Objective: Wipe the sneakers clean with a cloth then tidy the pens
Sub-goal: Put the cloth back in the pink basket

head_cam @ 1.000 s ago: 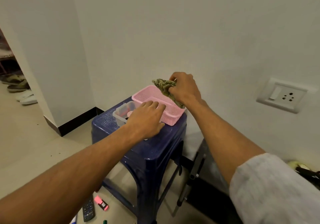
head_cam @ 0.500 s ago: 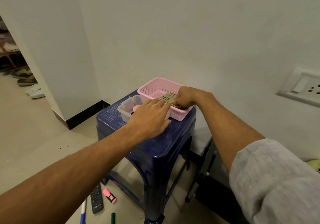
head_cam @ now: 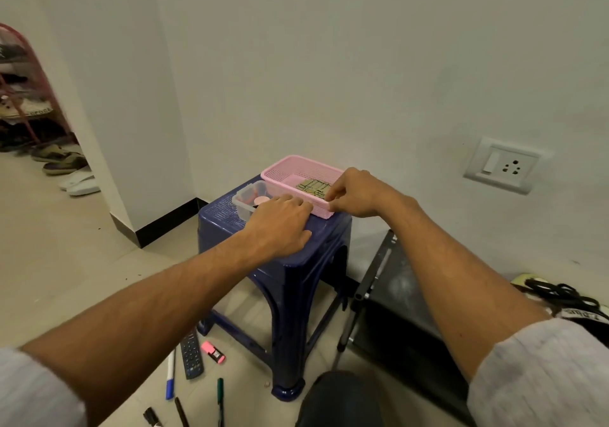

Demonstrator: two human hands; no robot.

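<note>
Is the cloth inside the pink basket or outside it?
Inside. The cloth lies flat on the bottom of the pink basket, below its rim. The basket sits on the blue stool.

One head-worn camera with a wide lens, looking forward and down.

The camera sits on the person's head and faces a white wall [head_cam: 329, 64] and its corner. It is tilted down, so the floor [head_cam: 66, 245] fills the lower left part. The blue stool [head_cam: 290, 271] stands near the middle, within arm's reach, seen from above and a little from the front. Both forearms [head_cam: 164, 294] run from the bottom corners toward it, with the left hand [head_cam: 280, 225] and the right hand [head_cam: 356, 192] close together. A shoe rack [head_cam: 26, 97] shows at the far left, a wall socket [head_cam: 504, 166] at the right, and pens [head_cam: 220, 397] at the bottom edge.
</note>
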